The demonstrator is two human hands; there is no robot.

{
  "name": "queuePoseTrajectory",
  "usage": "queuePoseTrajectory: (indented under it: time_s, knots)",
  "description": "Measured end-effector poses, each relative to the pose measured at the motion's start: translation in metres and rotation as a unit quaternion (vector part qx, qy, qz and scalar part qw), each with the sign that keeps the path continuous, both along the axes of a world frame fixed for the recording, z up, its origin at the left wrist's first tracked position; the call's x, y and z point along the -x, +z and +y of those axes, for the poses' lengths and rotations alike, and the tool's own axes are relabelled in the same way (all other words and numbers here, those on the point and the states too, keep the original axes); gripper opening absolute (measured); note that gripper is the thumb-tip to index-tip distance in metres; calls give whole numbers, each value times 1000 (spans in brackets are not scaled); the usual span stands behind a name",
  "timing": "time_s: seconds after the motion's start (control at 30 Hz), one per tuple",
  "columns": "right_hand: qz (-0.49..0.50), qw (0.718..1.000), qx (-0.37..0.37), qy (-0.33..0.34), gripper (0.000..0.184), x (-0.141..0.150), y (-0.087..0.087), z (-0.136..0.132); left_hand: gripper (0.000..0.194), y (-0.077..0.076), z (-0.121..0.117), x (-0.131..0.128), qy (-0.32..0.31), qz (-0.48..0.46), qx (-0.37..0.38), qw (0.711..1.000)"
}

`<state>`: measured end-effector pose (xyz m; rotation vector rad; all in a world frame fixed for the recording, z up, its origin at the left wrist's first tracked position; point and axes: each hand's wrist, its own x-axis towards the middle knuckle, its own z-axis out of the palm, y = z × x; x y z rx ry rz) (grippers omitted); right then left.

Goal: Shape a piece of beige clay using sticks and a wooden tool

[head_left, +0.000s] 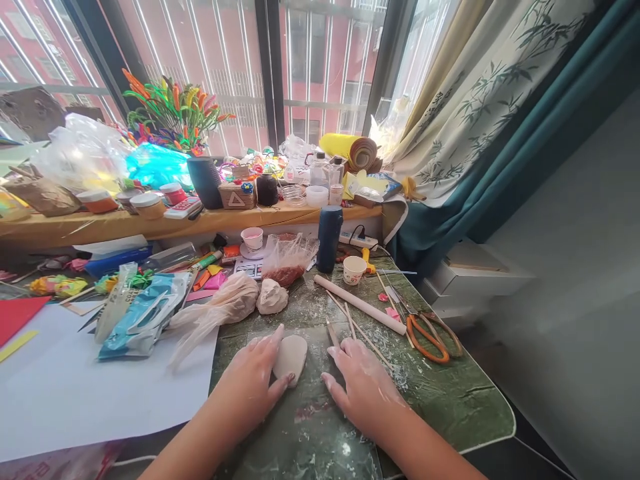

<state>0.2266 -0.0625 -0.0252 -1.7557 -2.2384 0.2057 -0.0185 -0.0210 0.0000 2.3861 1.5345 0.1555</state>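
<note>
Our left hand [254, 368], loosely open, touches the clay slab [291, 359] just to its right, the slab's long axis running away from us; our right hand [364, 377], farther off, overlaps a slim tool [331, 331], grip unclear. Beyond sits a clay lump [272, 297].

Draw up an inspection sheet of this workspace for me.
Surface: green table, pale smears and crumbs on it.
Work items: flat slab near the middle; pale lump behind it; thin tool to its right.
Clutter: scissors, pink rod and cup at right; paper and blue packet at left.
Hands: left hand touches the slab; right hand at the tool, grip unclear.
Cables: power strip at back; cord beyond the table's right corner.
Surroundings: window ahead, crowded ledge below; curtain at right.
</note>
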Motion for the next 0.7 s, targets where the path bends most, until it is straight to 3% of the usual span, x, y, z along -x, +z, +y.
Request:
queuePoseTrajectory:
  time_s: [0.1, 0.2, 0.4, 0.57, 0.7]
  knots:
    - [6, 999, -39, -8, 34, 6, -2, -6, 65, 2, 0, -10, 42, -27, 7, 999]
    - [35, 992, -100, 64, 34, 15, -13, -13, 52, 2, 5, -17, 102, -127, 59, 985]
    - [66, 981, -170, 68, 33, 26, -31, -20, 63, -6, 22, -21, 186, -348, 224, 891]
    - [89, 980, -163, 74, 40, 23, -31, -21, 59, -10, 28, -21, 160, -410, 270, 856]
    - [160, 971, -155, 80, 60, 15, -28, -20, 55, 7, 24, -16, 161, -473, 231, 835]
